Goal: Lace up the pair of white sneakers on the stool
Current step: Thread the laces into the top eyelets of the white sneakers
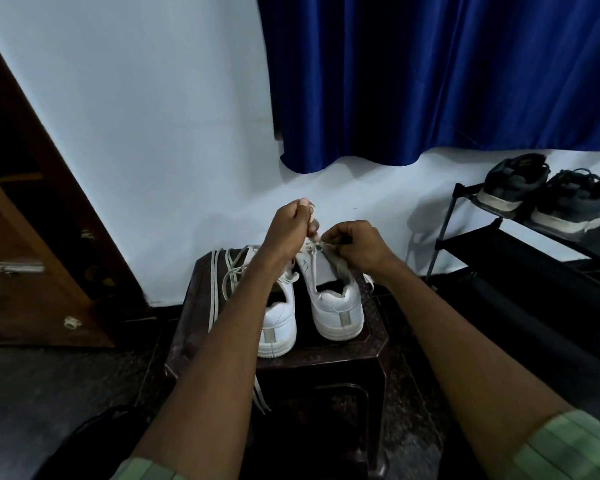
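Two white sneakers stand heels toward me on a dark brown plastic stool [374, 344]. Over the front of the right sneaker [336, 306], my left hand [293, 225] is raised and pinches one end of its white lace [314, 245]. My right hand [355, 245] pinches the other end at the eyelets. The left sneaker [279, 323] is partly hidden by my left forearm. Its loose lace [231, 268] trails over the stool's left side and hangs below the front edge.
A black shoe rack [520, 244] at the right holds a pair of dark sandals [548, 195]. A blue curtain [430, 74] hangs on the white wall behind. A brown wooden door [25, 237] stands at the left. The floor is dark.
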Demonstrator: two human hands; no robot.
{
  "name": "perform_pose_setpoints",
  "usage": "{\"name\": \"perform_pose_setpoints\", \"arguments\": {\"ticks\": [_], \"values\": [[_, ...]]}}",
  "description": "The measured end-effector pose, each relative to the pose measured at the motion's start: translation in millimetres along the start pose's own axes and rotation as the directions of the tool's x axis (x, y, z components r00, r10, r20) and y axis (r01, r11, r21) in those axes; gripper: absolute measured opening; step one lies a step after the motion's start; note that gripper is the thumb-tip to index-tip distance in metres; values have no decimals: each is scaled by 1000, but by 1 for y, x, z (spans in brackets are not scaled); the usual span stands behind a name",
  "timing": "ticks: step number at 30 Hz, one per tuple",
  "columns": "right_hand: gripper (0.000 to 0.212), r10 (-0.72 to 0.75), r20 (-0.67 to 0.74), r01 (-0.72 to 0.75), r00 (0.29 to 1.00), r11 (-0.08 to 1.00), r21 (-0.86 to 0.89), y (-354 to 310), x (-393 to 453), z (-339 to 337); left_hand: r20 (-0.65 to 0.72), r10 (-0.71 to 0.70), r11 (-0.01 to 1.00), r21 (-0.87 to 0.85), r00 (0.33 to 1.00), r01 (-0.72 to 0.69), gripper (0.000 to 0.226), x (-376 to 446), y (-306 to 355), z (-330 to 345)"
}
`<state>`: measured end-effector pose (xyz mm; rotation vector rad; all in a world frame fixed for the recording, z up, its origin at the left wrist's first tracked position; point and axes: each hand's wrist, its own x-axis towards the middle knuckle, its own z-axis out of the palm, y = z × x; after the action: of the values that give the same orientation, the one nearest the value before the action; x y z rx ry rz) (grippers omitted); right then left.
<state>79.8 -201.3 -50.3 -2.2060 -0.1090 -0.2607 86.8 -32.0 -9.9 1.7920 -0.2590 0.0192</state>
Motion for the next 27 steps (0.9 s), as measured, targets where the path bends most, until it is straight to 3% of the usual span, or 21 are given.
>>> {"name": "perform_pose_setpoints", "arguments": {"ticks": [2,3,6,8,12,19,21,22,24,25,26,27], "values": [[25,23,2,-23,1000,999,31,2,1,1,-27,13,941,338,1000,-3,27,3,-5,1],[26,37,3,-37,999,998,47,4,1,1,-39,41,844,536,998,-13,28,4,-10,1],[29,62,17,-63,998,991,119,10,4,3,30,124,602,792,992,-99,33,2,-18,2],[29,72,23,-75,997,987,141,12,5,4,30,198,496,859,980,-126,26,3,-20,3],[32,97,22,-99,995,984,150,11,5,4,6,268,416,901,963,-122,14,5,-16,4],[31,90,13,-91,996,985,147,10,4,4,33,241,404,905,970,-131,9,4,-18,6],[32,79,9,-80,997,987,141,12,5,4,8,204,521,846,979,-115,15,8,-21,8],[32,80,9,-80,997,988,132,12,5,4,-9,159,645,758,987,-97,19,10,-20,9],[31,84,10,-85,996,989,123,12,6,3,-38,56,930,365,998,-38,21,9,-15,11],[31,83,13,-84,996,988,126,12,6,3,-62,16,995,95,998,-10,21,7,-11,11],[31,82,16,-84,996,988,132,12,6,4,-105,-23,995,-98,994,13,21,6,-8,10],[32,84,20,-86,996,986,139,12,6,4,-134,-47,983,-185,990,22,21,4,-4,8]]}}
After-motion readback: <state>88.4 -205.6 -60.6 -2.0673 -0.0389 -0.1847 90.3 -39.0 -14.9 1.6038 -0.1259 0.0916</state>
